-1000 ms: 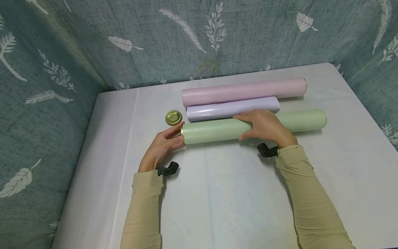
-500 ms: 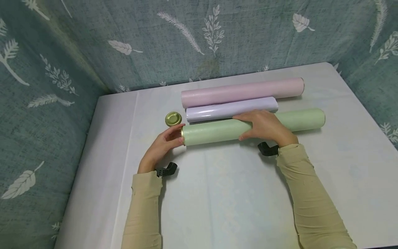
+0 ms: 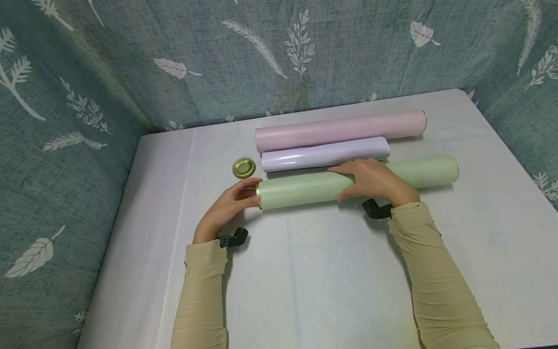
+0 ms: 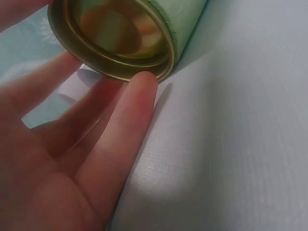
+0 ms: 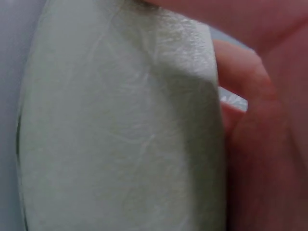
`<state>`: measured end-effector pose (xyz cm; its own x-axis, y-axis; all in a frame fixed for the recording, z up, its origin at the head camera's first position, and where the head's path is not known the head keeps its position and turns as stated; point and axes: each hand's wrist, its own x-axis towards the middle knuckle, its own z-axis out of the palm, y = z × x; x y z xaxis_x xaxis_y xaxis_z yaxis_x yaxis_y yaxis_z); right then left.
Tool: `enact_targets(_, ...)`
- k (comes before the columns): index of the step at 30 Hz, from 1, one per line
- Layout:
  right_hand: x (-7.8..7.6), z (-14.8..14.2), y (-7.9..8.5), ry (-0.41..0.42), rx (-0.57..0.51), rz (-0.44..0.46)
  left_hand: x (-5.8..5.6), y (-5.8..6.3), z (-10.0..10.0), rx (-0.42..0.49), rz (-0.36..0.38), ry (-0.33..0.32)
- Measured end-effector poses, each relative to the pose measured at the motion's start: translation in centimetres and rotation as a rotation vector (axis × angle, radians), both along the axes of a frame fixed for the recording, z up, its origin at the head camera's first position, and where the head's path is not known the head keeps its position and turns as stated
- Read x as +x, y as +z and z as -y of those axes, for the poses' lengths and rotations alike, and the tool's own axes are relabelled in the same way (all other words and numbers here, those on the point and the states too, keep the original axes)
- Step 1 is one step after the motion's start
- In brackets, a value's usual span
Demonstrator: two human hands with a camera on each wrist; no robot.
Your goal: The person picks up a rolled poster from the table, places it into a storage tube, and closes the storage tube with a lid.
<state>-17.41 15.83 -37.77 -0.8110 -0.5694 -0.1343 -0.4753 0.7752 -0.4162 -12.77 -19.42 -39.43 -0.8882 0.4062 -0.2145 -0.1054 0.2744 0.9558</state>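
At the far left, teal fabric (image 3: pixel 26 189) printed with pale leaves hangs in soft folds and meets the side edge of the white tabletop (image 3: pixel 331 281). The table covering is smooth, with a straight crease running front to back. Next, a wrinkled tan sleeve (image 3: pixel 198 295) and a black wrist mount (image 3: pixel 234 237) lead to the left hand (image 3: pixel 224 211). This hand pinches the left end of the green tube (image 3: pixel 305 189), thumb on the near side and fingers on the far side of its gold metal rim (image 4: pixel 103 66). The left wrist view shows a rolled circular edge with a glossy, recessed gold face inside it.

Just beyond the fingers, a round gold lid (image 3: pixel 243 167) with concentric ridges lies flat, apart from the tube. The green tube runs crosswise on the table, the nearest of three cylinders; its covering is finely creased. Behind it sit a shorter, glossy lilac roll (image 3: pixel 322 154) with a dark lower edge, then a longer, smooth pink tube (image 3: pixel 340 130). A narrow gap separates the green tube from the lilac roll.

Right of the green tube's middle, the right hand (image 3: pixel 377 179) grips it from above, thumb near, fingers far. Flat white surface extends from the tube's near side toward the front edge, and past its rounded right end toward the right edge.
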Motion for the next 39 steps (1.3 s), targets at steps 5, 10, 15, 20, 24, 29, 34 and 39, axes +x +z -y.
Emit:
enact_targets(5,0.2,-0.1,0.2,-0.007,0.009,0.039,0.0,0.0,0.0,0.014,-0.003,-0.003)
enact_targets(10,0.2,-0.2,0.6,-0.009,-0.019,0.076,0.0,0.0,0.0,-0.008,-0.002,0.014)
enact_targets(15,0.2,-0.2,0.9,-0.007,-0.089,0.105,-0.1,0.3,0.1,-0.035,-0.006,0.024)
enact_targets(20,0.3,-0.6,1.3,-0.04,-0.166,0.104,0.1,0.5,0.1,-0.038,0.0,0.023)
enact_targets(24,0.3,-1.0,1.6,-0.041,-0.196,0.088,0.3,0.4,0.0,-0.012,0.013,0.023)
enact_targets(29,0.0,-1.1,2.5,-0.033,-0.194,0.045,0.0,-0.3,0.0,0.014,0.009,0.073)
enact_targets(34,-0.8,-0.6,3.8,0.012,-0.144,-0.044,-0.7,-1.0,0.2,-0.068,-0.008,0.163)
enact_targets(39,-1.3,0.3,5.1,0.101,-0.065,-0.159,-1.1,0.1,-0.6,-0.094,0.022,0.221)
